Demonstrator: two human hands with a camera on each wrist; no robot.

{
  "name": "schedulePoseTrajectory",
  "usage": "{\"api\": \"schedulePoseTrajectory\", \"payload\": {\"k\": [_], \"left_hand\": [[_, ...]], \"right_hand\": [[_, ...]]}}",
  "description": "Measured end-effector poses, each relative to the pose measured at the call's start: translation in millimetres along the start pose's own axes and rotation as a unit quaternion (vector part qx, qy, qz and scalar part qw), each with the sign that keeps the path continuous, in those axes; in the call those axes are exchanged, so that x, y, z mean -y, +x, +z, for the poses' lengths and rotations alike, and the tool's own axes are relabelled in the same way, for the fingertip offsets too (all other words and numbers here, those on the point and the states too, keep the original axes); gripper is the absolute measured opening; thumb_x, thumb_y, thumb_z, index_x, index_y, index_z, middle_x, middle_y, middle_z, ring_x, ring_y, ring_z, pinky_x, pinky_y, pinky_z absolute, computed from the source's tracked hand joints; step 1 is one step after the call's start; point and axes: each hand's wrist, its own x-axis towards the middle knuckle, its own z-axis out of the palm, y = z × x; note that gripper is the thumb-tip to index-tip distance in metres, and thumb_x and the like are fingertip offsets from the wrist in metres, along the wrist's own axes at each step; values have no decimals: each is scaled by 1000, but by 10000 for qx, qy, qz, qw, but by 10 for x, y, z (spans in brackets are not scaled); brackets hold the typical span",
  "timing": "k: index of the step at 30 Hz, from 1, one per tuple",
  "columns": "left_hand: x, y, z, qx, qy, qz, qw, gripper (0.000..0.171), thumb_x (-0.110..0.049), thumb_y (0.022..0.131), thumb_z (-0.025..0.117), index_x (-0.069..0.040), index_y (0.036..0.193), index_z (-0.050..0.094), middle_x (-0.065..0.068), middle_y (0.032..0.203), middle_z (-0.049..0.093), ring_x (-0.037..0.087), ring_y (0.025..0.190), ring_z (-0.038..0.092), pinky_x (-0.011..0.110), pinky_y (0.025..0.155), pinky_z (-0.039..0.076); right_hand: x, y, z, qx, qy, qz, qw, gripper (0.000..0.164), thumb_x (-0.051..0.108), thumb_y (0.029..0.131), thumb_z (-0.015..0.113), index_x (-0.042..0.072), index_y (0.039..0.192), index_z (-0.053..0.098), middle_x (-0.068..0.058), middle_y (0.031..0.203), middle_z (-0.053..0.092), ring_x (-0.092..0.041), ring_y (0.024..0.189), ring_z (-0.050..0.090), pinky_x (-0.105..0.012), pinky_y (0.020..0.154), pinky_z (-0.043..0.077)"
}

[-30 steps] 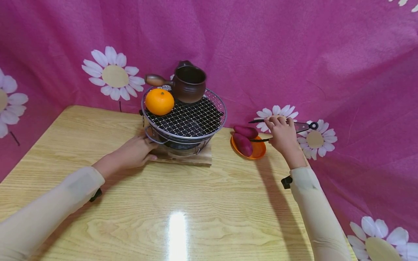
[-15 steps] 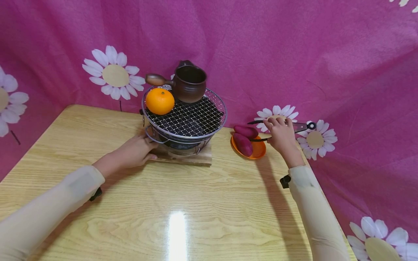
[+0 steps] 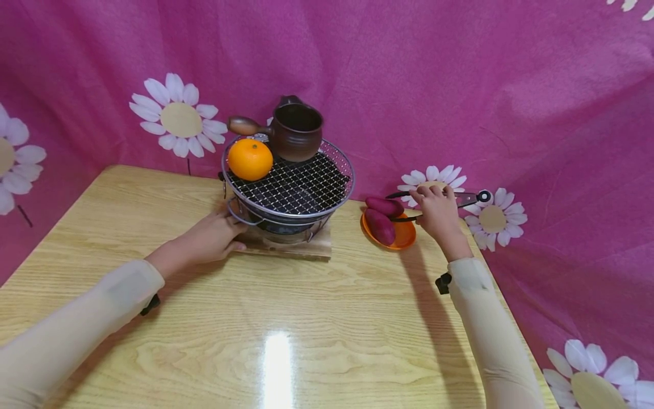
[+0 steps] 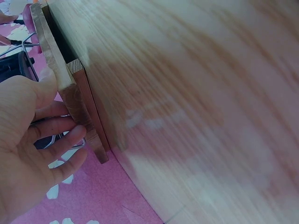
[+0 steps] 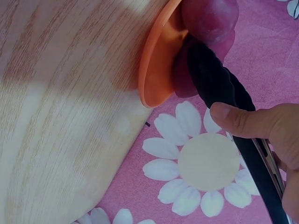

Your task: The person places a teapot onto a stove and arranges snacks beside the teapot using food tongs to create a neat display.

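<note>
My right hand grips a pair of black-tipped tongs, whose arms stand apart. Their tips are at two purple sweet potatoes, the lower arm reaching over the orange plate. In the right wrist view one dark tip lies against a sweet potato; whether the other touches is hidden. My left hand holds the left end of a wooden board, thumb and fingers curled about its corner. On this board stands a round tabletop grill with a wire mesh top.
A mandarin orange and a brown clay pot with a side handle sit on the grill mesh. Wooden table lies in front. A pink flowered cloth hangs right behind the table and along its right side.
My right hand has shifted slightly left with the tongs, so their tips sit a little further over the sweet potatoes. My left hand, the grill and the plate stay where they were.
</note>
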Motion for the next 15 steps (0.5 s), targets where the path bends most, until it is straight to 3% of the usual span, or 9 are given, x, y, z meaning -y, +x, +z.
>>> {"api": "schedulePoseTrajectory", "payload": {"k": [15], "left_hand": [[5,7,7,-14,65,79,9999,32,-26,90,77,-2,108,67,22,116,69,42,111,64,56,101,50]], "right_hand": [[-16,0,44,125,71,142,9998,75,12,71,90,7,139,60,-19,134,62,-43,124,53,-63,107,33]]}}
